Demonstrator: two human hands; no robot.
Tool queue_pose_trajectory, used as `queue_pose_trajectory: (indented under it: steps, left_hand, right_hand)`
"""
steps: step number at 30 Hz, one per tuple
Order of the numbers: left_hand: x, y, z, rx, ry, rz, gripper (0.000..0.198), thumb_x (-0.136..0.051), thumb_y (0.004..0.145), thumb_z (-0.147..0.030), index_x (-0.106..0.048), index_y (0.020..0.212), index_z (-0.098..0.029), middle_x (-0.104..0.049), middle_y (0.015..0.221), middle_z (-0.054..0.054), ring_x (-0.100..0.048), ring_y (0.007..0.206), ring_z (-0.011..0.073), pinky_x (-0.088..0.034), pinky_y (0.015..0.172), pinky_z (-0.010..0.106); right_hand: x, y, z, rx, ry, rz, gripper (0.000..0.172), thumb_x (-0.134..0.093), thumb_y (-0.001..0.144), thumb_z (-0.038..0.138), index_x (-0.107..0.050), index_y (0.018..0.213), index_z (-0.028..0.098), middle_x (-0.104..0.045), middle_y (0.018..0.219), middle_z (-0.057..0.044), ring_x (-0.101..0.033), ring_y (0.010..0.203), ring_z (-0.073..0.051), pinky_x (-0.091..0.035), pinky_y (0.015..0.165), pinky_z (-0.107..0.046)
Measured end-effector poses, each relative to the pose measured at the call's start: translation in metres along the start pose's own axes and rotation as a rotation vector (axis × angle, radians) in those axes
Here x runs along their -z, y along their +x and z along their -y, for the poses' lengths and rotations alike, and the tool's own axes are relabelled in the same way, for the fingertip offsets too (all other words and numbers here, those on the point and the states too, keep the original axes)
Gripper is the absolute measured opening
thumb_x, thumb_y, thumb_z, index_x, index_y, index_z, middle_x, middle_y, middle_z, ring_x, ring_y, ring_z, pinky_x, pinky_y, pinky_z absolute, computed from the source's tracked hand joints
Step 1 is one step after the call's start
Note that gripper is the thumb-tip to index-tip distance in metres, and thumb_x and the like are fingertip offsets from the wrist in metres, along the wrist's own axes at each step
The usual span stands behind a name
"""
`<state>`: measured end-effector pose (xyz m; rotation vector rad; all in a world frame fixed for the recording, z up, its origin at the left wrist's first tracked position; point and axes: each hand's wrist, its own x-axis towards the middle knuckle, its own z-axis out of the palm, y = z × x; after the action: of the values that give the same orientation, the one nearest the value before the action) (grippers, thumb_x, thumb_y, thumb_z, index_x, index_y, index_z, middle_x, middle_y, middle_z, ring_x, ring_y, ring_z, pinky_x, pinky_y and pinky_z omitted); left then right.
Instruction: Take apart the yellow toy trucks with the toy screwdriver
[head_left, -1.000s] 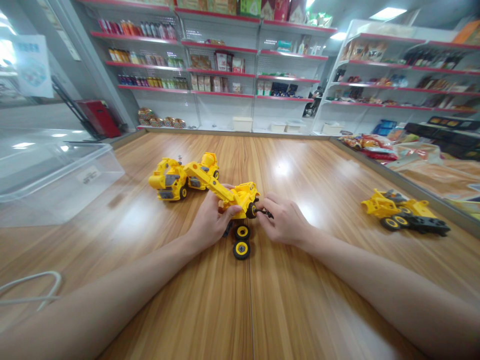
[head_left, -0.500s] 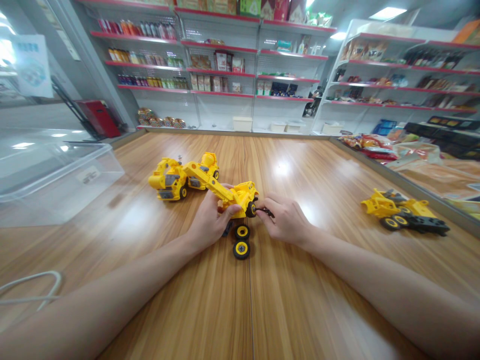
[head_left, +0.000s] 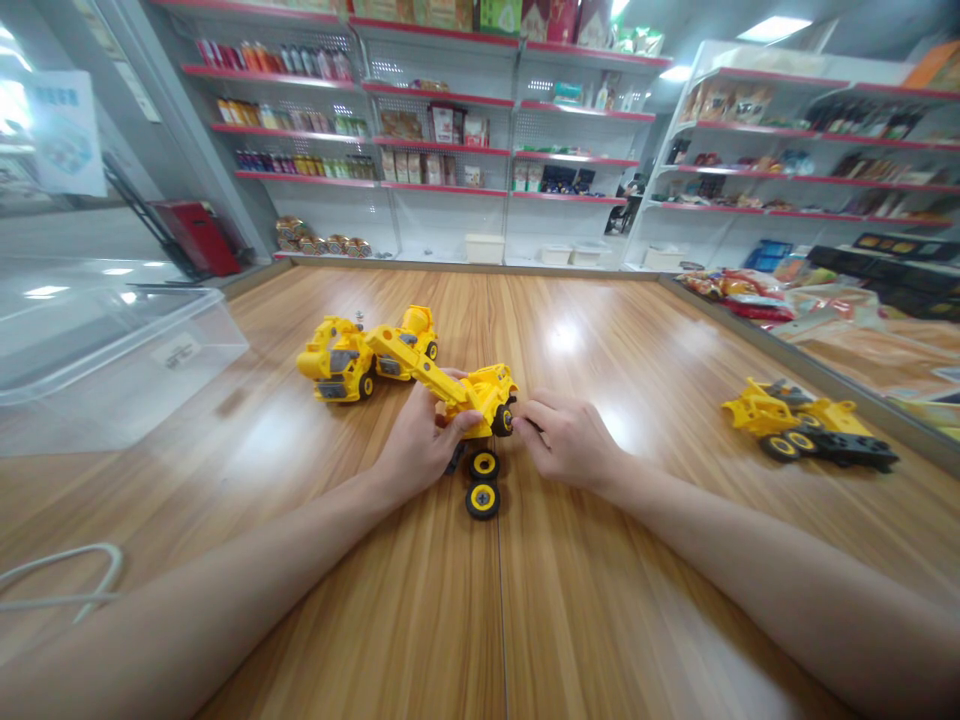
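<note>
My left hand (head_left: 420, 440) is closed round the body of a yellow toy construction truck (head_left: 469, 392) with a long boom slanting up to the left. At the truck's right end is a black wheel (head_left: 502, 420) with a yellow hub. The fingers of my right hand (head_left: 566, 435) pinch at this wheel's outer side, on a small black screwdriver mostly hidden in the grip. Below the truck, towards me, two similar wheels (head_left: 482, 498) appear on the table, one close behind the other.
Behind my left hand stand a yellow toy excavator (head_left: 337, 360) and a yellow toy mixer truck (head_left: 416, 335). Another yellow and black toy vehicle (head_left: 810, 425) lies at the right. A clear plastic bin (head_left: 112, 375) and a white cable (head_left: 97, 560) are at the left.
My right fingers have shifted and closed further over the small black screwdriver, which now barely shows. My left hand and the truck hold almost still.
</note>
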<state>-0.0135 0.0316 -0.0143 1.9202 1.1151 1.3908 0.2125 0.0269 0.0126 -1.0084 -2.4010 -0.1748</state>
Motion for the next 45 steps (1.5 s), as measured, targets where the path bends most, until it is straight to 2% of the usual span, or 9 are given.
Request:
queue_pose_trajectory:
  steps: [7,11,18,24,31,45]
  left_hand:
    - [0.000,0.000,0.000,0.000,-0.007,0.002,0.036,-0.062,0.088,-0.032,-0.049,0.119,-0.022,-0.056,0.123,0.011,-0.060,0.107,0.0252,-0.057,0.076,0.037]
    - [0.000,0.000,-0.001,0.005,-0.008,-0.005,0.036,-0.062,0.088,-0.032,-0.049,0.119,-0.022,-0.055,0.123,0.011,-0.060,0.108,0.0255,-0.057,0.072,0.036]
    - [0.000,0.000,0.001,0.011,-0.003,-0.001,0.037,-0.062,0.088,-0.033,-0.048,0.121,-0.022,-0.055,0.125,0.011,-0.059,0.110,0.0256,-0.056,0.078,0.038]
    - [0.000,0.000,0.000,0.010,-0.012,-0.003,0.037,-0.062,0.087,-0.033,-0.048,0.119,-0.022,-0.055,0.125,0.011,-0.060,0.108,0.0256,-0.057,0.074,0.036]
    - [0.001,-0.001,0.003,0.005,0.015,0.009,0.039,-0.062,0.088,-0.034,-0.046,0.122,-0.022,-0.054,0.127,0.012,-0.060,0.110,0.0255,-0.055,0.079,0.039]
    - [0.000,0.000,-0.002,-0.021,0.026,-0.004,0.035,-0.062,0.087,-0.033,-0.049,0.117,-0.021,-0.055,0.125,0.011,-0.059,0.110,0.0251,-0.055,0.083,0.040]
  right_hand:
    - [-0.002,-0.002,-0.001,-0.023,0.078,-0.031,0.010,-0.052,0.092,0.023,-0.059,0.097,0.018,-0.062,0.091,-0.005,-0.058,0.077,-0.016,-0.038,0.062,-0.027]
    - [-0.002,-0.002,-0.002,-0.030,0.062,-0.015,0.011,-0.052,0.092,0.023,-0.060,0.099,0.019,-0.063,0.092,-0.005,-0.059,0.077,-0.016,-0.038,0.062,-0.027]
    - [-0.005,-0.002,-0.003,-0.025,0.109,-0.068,0.015,-0.054,0.093,0.028,-0.064,0.101,0.018,-0.065,0.090,-0.005,-0.062,0.078,-0.016,-0.041,0.066,-0.027]
    - [-0.009,-0.001,-0.007,0.003,0.157,-0.094,0.015,-0.056,0.093,0.026,-0.066,0.101,0.019,-0.067,0.088,-0.004,-0.061,0.074,-0.014,-0.043,0.066,-0.025]
    - [-0.012,0.000,-0.009,-0.014,0.172,-0.112,0.014,-0.059,0.090,0.027,-0.066,0.097,0.018,-0.067,0.086,-0.003,-0.061,0.071,-0.013,-0.043,0.063,-0.024]
    - [-0.016,0.000,-0.010,-0.032,0.161,-0.161,0.014,-0.057,0.089,0.026,-0.064,0.097,0.017,-0.068,0.089,-0.004,-0.065,0.079,-0.015,-0.048,0.068,-0.025]
